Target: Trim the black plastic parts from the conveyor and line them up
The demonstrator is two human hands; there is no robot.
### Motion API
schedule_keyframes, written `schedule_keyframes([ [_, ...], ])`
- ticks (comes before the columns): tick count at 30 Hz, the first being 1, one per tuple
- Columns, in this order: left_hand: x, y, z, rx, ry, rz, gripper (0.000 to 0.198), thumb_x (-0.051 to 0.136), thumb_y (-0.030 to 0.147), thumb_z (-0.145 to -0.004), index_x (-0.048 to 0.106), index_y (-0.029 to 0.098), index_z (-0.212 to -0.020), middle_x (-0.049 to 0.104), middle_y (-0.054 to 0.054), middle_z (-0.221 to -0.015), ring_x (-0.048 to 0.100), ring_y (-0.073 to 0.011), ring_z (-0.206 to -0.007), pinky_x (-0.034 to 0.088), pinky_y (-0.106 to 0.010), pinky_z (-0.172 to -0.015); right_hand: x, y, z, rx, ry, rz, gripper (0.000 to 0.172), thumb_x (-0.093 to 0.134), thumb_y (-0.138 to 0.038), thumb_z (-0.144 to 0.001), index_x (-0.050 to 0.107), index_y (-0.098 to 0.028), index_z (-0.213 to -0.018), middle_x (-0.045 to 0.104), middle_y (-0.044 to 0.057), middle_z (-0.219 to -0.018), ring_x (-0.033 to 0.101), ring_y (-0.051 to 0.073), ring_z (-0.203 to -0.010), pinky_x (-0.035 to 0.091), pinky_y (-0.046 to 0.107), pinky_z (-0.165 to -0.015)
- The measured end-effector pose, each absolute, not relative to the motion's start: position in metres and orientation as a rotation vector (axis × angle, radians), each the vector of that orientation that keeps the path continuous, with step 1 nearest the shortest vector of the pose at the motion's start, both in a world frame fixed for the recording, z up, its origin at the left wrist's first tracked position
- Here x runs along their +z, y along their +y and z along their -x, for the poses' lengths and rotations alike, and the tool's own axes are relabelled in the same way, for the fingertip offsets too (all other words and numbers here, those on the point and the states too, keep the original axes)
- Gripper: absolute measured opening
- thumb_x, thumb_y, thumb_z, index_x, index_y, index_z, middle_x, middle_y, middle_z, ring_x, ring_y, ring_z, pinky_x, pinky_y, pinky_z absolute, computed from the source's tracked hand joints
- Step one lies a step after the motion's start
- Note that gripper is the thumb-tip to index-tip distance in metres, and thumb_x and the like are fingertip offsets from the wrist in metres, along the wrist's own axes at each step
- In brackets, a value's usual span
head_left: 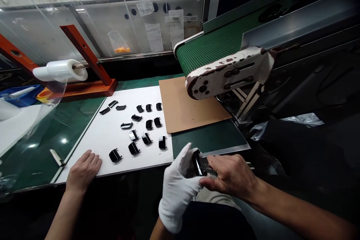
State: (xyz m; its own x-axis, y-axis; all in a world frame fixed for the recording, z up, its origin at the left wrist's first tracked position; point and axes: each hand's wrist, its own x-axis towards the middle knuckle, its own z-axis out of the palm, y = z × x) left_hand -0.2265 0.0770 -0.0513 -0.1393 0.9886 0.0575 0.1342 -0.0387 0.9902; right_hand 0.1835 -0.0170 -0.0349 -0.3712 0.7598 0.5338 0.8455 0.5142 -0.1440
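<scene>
My left hand (180, 185), in a white glove, holds a small glossy black plastic part (199, 164) beyond the table's front edge. Its thumb and fingers are curled around the piece. Bare and closed, my right hand (232, 176) pinches at the right side of that part. A greyish sliver shows by its fingertips, too small to make out. Several similar black parts, one of them a black clip-like piece (115, 155), lie spread over a white sheet (104, 138) on the table. Some stand tilted, showing small prongs.
Another person's bare hand (84, 168) rests on the sheet's front left corner. Brown cardboard (194, 108) lies under the end of a green conveyor belt (213, 48). A film roll (60, 70) hangs on an orange stand (87, 54). A white-handled tool (57, 157) lies at left.
</scene>
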Motion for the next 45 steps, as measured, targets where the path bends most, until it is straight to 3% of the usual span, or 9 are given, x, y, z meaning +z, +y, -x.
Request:
schedule_keyframes([
  [3, -0.045, 0.051, 0.177, 1.330, 1.301, -1.229, 0.024, 0.083, 0.046, -0.059, 0.065, 0.033, -0.066, 0.064, -0.002, -0.065, 0.029, -0.0226, -0.140, 0.046, -0.036, -0.106, -0.032, -0.016, -0.181, -0.171, -2.180, 1.262, 0.064, 0.022, -0.067, -0.090, 0.051, -0.019, -0.060, 0.053, 0.000, -0.047, 0.051, 0.012, -0.042, 0.029, 0.028, -0.044],
  [4, -0.044, 0.039, 0.150, 1.329, 1.251, -1.210, 0.029, 0.080, 0.051, -0.063, 0.069, 0.031, -0.082, 0.068, -0.002, -0.077, 0.037, -0.0255, -0.136, 0.050, -0.038, -0.102, -0.030, -0.017, -0.179, -0.133, -2.134, 1.255, 0.061, 0.026, -0.068, -0.089, 0.050, -0.019, -0.062, 0.052, -0.001, -0.048, 0.050, 0.012, -0.042, 0.031, 0.027, -0.045],
  [6, -0.046, 0.014, 0.087, 1.303, 1.143, -1.188, 0.060, 0.083, 0.051, -0.058, 0.066, 0.026, -0.110, 0.071, -0.004, -0.098, 0.050, -0.0314, -0.125, 0.055, -0.040, -0.094, -0.026, -0.020, -0.175, 0.006, -1.991, 1.270, 0.058, 0.035, -0.073, -0.083, 0.049, -0.019, -0.066, 0.050, -0.002, -0.051, 0.047, 0.011, -0.041, 0.032, 0.025, -0.042],
  [9, -0.052, -0.013, 0.005, 1.252, 0.996, -1.157, 0.085, 0.087, 0.046, -0.054, 0.055, 0.023, -0.129, 0.066, -0.009, -0.119, 0.058, -0.0330, -0.116, 0.057, -0.037, -0.090, -0.021, -0.027, -0.168, 0.196, -1.786, 1.324, 0.059, 0.044, -0.077, -0.076, 0.050, -0.019, -0.077, 0.044, -0.006, -0.051, 0.039, 0.008, -0.037, 0.029, 0.023, -0.036],
  [15, -0.046, -0.021, -0.018, 1.246, 0.744, -1.358, 0.070, 0.077, 0.030, -0.075, 0.045, 0.032, -0.137, 0.057, -0.005, -0.133, 0.058, -0.0230, -0.118, 0.050, -0.027, -0.098, -0.027, -0.048, -0.163, 0.389, -1.646, 1.285, 0.027, 0.065, -0.045, -0.080, 0.057, -0.023, -0.093, 0.039, -0.010, -0.052, 0.035, 0.006, -0.036, 0.030, 0.020, -0.036],
  [20, -0.032, -0.021, -0.009, 1.278, 0.948, -1.787, 0.073, 0.080, 0.022, -0.070, 0.047, 0.027, -0.135, 0.061, -0.007, -0.129, 0.061, -0.0217, -0.114, 0.048, -0.025, -0.099, -0.038, -0.062, -0.163, 0.636, -1.449, 1.312, 0.010, 0.062, -0.035, -0.083, 0.063, -0.025, -0.082, 0.040, -0.008, -0.050, 0.037, 0.008, -0.040, 0.029, 0.021, -0.039],
  [26, -0.029, -0.022, -0.015, 1.199, 1.034, -1.701, 0.077, 0.084, 0.022, -0.064, 0.049, 0.022, -0.133, 0.066, -0.007, -0.119, 0.068, -0.0194, -0.101, 0.054, -0.020, -0.089, -0.043, -0.064, -0.159, 0.905, -1.178, 1.275, 0.018, 0.061, -0.039, -0.083, 0.063, -0.024, -0.074, 0.044, -0.007, -0.052, 0.036, 0.008, -0.043, 0.028, 0.020, -0.040],
  [37, -0.020, -0.024, -0.012, 1.128, 0.905, -1.648, 0.081, 0.082, 0.018, -0.067, 0.043, 0.029, -0.136, 0.067, -0.001, -0.117, 0.067, -0.0167, -0.103, 0.054, -0.020, -0.091, -0.050, -0.062, -0.176, 1.012, -1.378, 1.375, 0.043, 0.061, -0.063, -0.074, 0.062, -0.022, -0.084, 0.028, -0.009, -0.052, 0.028, 0.010, -0.045, 0.022, 0.025, -0.045],
  [45, -0.026, -0.026, -0.007, 1.042, 0.919, -1.808, 0.090, 0.079, 0.014, -0.070, 0.031, 0.039, -0.142, 0.058, -0.001, -0.129, 0.062, -0.0209, -0.112, 0.048, -0.034, -0.102, -0.048, -0.062, -0.177, 1.045, -1.447, 1.428, 0.084, 0.031, -0.093, -0.059, 0.056, -0.020, -0.091, 0.036, -0.006, -0.056, 0.032, 0.012, -0.047, 0.023, 0.027, -0.045],
])
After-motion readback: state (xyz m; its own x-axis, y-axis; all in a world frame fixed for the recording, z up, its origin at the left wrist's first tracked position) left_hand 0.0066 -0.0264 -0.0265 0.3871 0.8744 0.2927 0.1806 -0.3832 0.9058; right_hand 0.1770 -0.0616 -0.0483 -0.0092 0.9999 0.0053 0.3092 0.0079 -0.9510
